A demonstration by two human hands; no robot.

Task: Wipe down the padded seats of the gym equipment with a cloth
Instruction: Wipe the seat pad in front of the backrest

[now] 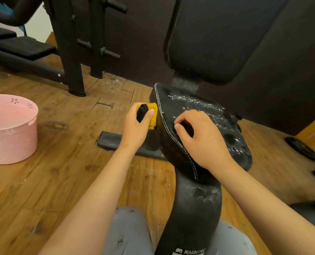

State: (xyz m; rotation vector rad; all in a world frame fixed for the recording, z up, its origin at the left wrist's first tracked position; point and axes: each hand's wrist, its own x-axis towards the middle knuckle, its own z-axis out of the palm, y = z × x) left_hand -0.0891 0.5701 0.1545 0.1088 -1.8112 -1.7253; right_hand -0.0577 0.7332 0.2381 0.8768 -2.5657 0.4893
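The black padded seat point(204, 105) of a gym machine sits in the middle, wet and flecked with white suds. My left hand point(137, 126) grips a folded yellow and black cloth point(153, 115) and presses it against the seat's left side edge. On top of the seat lies my right hand point(199, 138), fingers curled near the stitched seam. A dark shape shows under those fingers; I cannot tell whether it is a held thing or the seat itself. The black padded backrest point(217, 39) stands upright behind the seat.
A pink bucket point(11, 129) stands on the wooden floor at the left. The machine's black post point(195, 208) with a warning label rises between my knees. Another black machine frame point(66, 52) stands at the back left. A weight plate point(302, 148) lies at the right.
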